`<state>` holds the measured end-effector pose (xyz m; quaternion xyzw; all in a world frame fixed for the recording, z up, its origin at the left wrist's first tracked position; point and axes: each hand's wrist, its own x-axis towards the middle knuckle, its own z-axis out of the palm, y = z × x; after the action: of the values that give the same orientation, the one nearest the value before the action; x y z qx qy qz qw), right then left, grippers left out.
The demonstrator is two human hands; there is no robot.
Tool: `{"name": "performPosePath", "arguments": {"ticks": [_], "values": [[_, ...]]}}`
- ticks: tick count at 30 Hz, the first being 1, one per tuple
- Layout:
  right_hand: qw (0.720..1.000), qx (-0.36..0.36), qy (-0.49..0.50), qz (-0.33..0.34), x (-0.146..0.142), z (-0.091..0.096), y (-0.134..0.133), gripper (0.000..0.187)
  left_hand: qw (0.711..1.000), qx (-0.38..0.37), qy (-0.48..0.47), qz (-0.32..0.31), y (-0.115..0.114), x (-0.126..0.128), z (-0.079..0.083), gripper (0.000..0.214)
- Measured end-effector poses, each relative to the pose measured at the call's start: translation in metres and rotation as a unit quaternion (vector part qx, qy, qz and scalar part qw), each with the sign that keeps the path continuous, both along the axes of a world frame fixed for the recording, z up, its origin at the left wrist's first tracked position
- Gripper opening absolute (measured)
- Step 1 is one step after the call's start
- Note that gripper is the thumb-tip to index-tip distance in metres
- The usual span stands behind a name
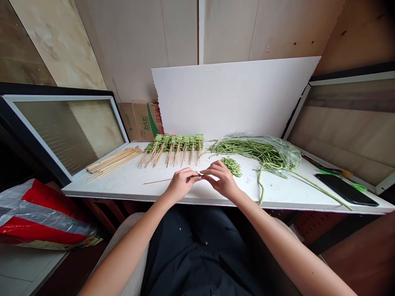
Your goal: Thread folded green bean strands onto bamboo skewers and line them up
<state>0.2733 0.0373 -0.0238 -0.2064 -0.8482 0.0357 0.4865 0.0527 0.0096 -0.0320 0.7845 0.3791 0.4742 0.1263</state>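
My left hand (180, 183) is closed round a thin bamboo skewer (157, 181) that points left over the white table (129, 183). My right hand (221, 177) pinches a short green bean piece (201, 175) at the skewer's right end, fingertips of both hands nearly touching. A small heap of cut bean pieces (233, 166) lies just right of my right hand. Behind the hands a row of finished bean skewers (175, 146) lies side by side. A bundle of long green beans (256, 150) rests in a clear plastic bag (284, 154) at the right.
A pile of bare skewers (112, 161) lies at the table's left. A black phone (345, 189) and green-handled scissors (333, 170) lie at the right. A white board (234, 94) leans behind, a cardboard box (140, 121) beside it. A red and clear bag (40, 216) sits lower left.
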Motion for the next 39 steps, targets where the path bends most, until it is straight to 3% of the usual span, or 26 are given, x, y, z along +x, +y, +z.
{"name": "performPosePath", "arguments": {"ticks": [5,8,13,16,19,24,27,31,35,37,39], "values": [[0.999,-0.023,0.029,0.013,-0.006,0.002,-0.008,0.022,0.999,0.012,-0.008,-0.031,-0.003,0.000,0.004,0.015],[0.992,-0.088,0.089,0.029,-0.012,-0.002,-0.010,0.016,0.999,0.021,-0.021,-0.044,-0.005,0.001,0.006,0.016],[0.955,-0.232,0.160,0.094,-0.014,-0.012,-0.001,0.025,0.997,0.020,-0.031,-0.069,-0.005,0.002,0.006,0.018],[0.914,-0.321,0.221,0.114,-0.002,-0.012,0.010,0.029,0.997,0.019,-0.040,-0.071,0.000,-0.007,0.006,0.019],[0.881,-0.376,0.282,0.060,0.017,-0.010,0.024,0.030,0.999,0.042,-0.028,-0.012,0.012,-0.029,0.006,0.016],[0.882,-0.393,0.257,-0.025,0.037,-0.018,0.042,0.037,0.971,0.133,0.109,0.164,0.040,-0.090,-0.002,0.021],[0.881,-0.418,0.218,-0.028,0.036,-0.026,0.047,0.041,0.955,0.119,0.153,0.223,0.057,-0.130,-0.015,0.031],[0.866,-0.459,0.198,-0.019,0.031,-0.035,0.049,0.048,0.944,0.050,0.132,0.300,0.069,-0.169,-0.037,0.041],[0.836,-0.504,0.217,0.026,0.026,-0.039,0.048,0.051,0.918,-0.008,0.168,0.359,0.065,-0.172,-0.053,0.049],[0.819,-0.521,0.234,0.052,0.025,-0.040,0.047,0.051,0.903,0.000,0.205,0.377,0.060,-0.159,-0.053,0.049],[0.810,-0.525,0.253,0.065,0.024,-0.039,0.046,0.051,0.905,-0.003,0.233,0.357,0.056,-0.141,-0.049,0.039]]}}
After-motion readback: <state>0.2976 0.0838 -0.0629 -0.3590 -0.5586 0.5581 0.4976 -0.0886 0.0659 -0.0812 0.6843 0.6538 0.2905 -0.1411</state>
